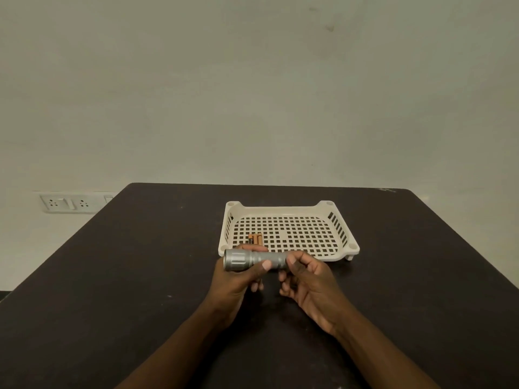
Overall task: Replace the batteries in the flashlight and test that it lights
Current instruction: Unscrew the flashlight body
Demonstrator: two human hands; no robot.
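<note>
— What do you see of yourself here?
— Just your two forearms and your hands. Your left hand (236,279) and your right hand (310,284) are both bare.
— Any sleeves?
— None in view; your forearms show uncovered right down to the bottom edge.
— Rings, a watch?
— Nothing on your wrists or on the fingers that show.

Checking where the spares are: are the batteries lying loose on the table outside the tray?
No, the batteries lie inside the white tray, at its near left corner, just behind the flashlight.
</note>
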